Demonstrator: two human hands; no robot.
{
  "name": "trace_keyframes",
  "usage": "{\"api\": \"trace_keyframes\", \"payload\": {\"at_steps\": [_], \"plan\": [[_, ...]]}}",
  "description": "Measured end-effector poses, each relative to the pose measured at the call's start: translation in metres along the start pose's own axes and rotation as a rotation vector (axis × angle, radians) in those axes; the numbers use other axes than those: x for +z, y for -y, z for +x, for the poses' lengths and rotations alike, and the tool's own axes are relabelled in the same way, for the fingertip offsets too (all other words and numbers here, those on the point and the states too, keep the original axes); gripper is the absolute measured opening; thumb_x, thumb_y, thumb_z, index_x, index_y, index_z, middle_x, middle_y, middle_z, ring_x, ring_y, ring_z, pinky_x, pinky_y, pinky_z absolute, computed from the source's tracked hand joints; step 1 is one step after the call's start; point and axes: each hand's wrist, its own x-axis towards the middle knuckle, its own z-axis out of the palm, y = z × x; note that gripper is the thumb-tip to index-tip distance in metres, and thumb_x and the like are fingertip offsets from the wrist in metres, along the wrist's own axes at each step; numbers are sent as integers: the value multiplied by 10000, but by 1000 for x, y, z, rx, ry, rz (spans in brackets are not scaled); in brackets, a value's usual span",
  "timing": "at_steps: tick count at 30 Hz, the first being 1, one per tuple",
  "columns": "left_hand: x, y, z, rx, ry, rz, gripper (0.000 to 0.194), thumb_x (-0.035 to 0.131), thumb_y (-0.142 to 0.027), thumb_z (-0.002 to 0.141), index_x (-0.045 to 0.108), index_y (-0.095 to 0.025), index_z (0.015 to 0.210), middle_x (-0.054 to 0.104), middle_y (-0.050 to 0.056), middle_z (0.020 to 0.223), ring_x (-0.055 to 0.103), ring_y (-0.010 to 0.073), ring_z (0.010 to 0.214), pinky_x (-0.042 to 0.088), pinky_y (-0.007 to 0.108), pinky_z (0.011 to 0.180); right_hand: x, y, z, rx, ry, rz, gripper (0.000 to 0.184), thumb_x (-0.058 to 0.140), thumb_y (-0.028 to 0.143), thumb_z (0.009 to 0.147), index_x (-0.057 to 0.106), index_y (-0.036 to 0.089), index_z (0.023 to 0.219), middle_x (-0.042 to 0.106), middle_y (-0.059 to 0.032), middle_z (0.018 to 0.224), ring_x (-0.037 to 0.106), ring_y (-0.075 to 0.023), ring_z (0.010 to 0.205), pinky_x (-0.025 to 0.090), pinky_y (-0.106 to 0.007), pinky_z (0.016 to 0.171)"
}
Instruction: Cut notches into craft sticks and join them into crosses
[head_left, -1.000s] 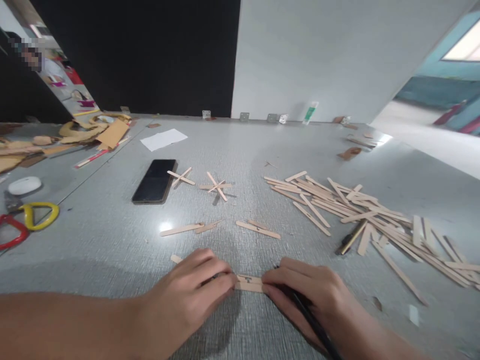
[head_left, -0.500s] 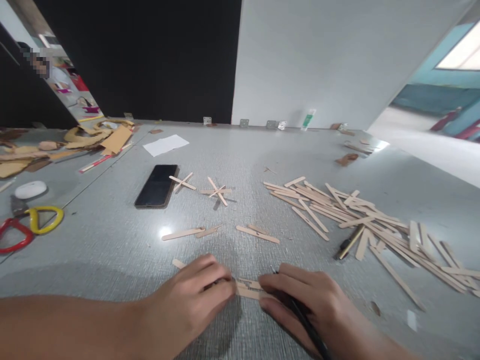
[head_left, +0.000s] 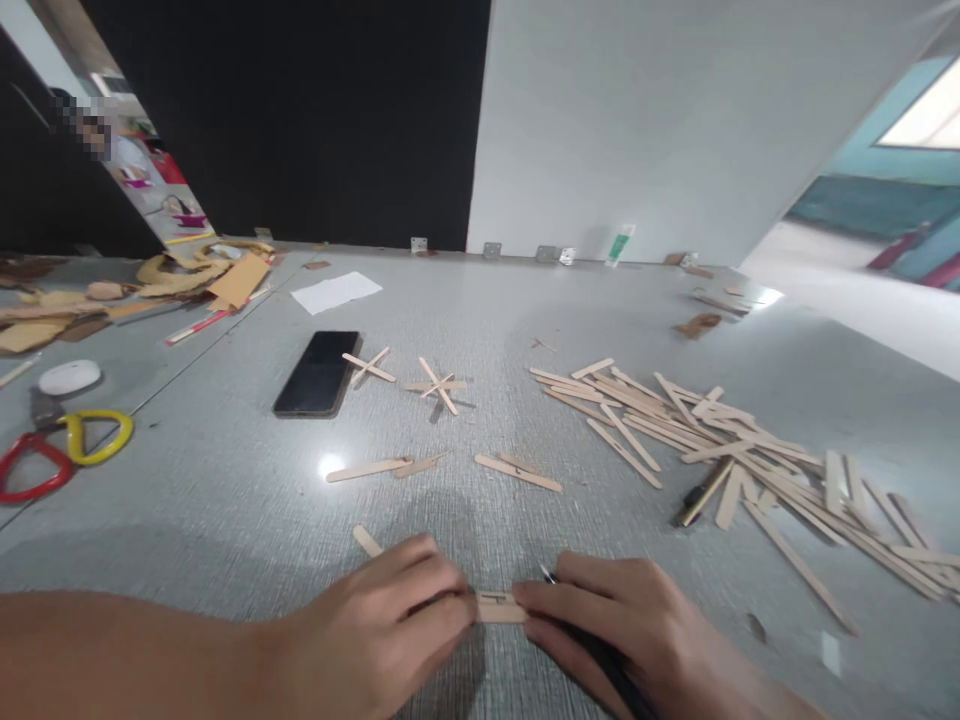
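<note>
Pinching the left end of the short sticks (head_left: 500,612) between thumb and curled fingers, the left hand (head_left: 409,625) is closed, with only a slight gap to the right hand (head_left: 637,620). The right hand's thumb and fingers grip the right end, and a black tool (head_left: 606,660) is clasped in the same hand, its thin metal tip poking out past the forefinger. The short sticks lie level, low on the desk (head_left: 480,310), with a notch visible between the hands.

A loose stick (head_left: 367,541) lies just beside the left hand. A strip of desk separates the hands from the left pair (head_left: 367,469) and right pair (head_left: 517,473) of sticks ahead. The pile (head_left: 697,425) spreads to the right, the phone (head_left: 319,375) and scissors (head_left: 75,440) to the left. The desk's far edge meets the black panel (head_left: 300,120) and white panel (head_left: 645,120), well apart from both hands.
</note>
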Motion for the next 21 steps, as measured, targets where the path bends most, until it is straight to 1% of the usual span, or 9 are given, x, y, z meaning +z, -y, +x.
{"api": "trace_keyframes", "payload": {"at_steps": [2,4,7,10,14,19,21], "plan": [[-1,0,0,-5,29,2,254,448,-83,1092,701,-90,1071,711,80,969,638,191,907,598,324,876,1,-1,-1,-25,-1,-18,185,541,178,1086,720,221,1109,665,-4,828,629,-152,689,408,-298,612],[0,1,0,-5,44,-5,240,466,-92,1092,705,-91,1081,713,80,973,636,192,917,590,326,875,2,-2,-2,-47,-10,-47,190,536,176,1089,721,217,1100,653,0,806,613,-147,665,390,-294,592],[2,2,-1,35,32,-1,225,484,-82,1087,707,-63,1105,727,85,1006,637,199,960,567,356,940,4,-3,-3,-95,-43,-79,202,512,181,1103,711,211,1086,643,-2,780,587,-150,637,361,-298,565],[3,2,-1,51,5,8,209,502,-85,1086,704,-44,1114,740,88,1045,633,205,995,544,381,979,4,-3,-5,-119,-34,-103,234,486,215,1120,700,204,1024,645,-7,772,577,-154,632,361,-303,568],[3,2,1,10,11,-32,208,503,-81,1085,700,-44,1141,748,78,1033,624,199,938,558,364,900,1,-2,-6,-104,7,-109,288,465,230,1127,697,199,959,635,-10,762,565,-157,625,359,-308,569],[1,1,1,-6,19,-42,235,475,-81,1092,699,-46,1152,748,80,1042,623,203,926,571,352,871,-1,-1,-4,-95,17,-94,284,459,227,1127,728,220,1037,642,-12,774,567,-167,625,357,-311,557],[1,1,1,-2,40,-39,240,470,-82,1093,694,-42,1169,746,84,1041,626,207,934,574,356,877,0,0,-4,-92,24,-97,283,464,219,1124,730,230,1028,639,-6,767,571,-167,621,368,-313,557]]}}
